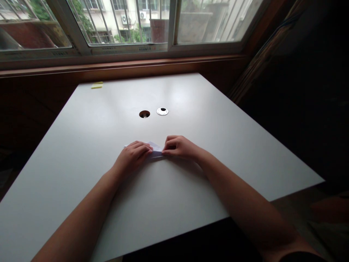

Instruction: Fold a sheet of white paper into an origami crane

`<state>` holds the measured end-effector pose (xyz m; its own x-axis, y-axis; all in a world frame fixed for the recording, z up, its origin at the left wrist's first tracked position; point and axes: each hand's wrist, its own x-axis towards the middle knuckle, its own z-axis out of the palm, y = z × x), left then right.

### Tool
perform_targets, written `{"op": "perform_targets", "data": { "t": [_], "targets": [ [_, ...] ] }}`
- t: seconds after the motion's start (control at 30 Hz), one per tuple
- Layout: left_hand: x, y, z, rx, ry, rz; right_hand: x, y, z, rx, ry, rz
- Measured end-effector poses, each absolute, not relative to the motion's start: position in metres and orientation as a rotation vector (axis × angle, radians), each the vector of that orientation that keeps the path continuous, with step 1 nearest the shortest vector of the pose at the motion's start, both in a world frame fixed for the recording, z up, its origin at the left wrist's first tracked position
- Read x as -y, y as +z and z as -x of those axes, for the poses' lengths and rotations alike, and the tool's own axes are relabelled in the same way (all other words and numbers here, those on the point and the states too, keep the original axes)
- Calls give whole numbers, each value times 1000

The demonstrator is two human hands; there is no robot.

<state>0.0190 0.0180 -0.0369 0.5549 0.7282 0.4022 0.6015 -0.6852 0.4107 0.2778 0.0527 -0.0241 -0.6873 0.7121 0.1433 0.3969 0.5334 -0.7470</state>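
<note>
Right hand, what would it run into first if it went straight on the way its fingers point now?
The white paper, which the right hand already touches; just beyond, leftward, the left hand seems next in line, though depth is hard to judge from one view.

my feed: paper [157,148] on table [169,200]. i see left hand [135,152] at its left, right hand [180,146] at its right, cap [160,113] behind it, window [122,25] farther behind.
</note>
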Motion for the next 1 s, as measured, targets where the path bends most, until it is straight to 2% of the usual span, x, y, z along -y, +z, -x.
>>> {"op": "perform_targets", "data": {
  "t": [0.4,1.0],
  "targets": [
    [-18,-39,-17,-1146,833,-2498,-55,-21,-281,2296,1074,976],
    [-13,-30,-28,-1380,935,-2074,-52,-23,-270,2373,951,1102]
  ]
}}
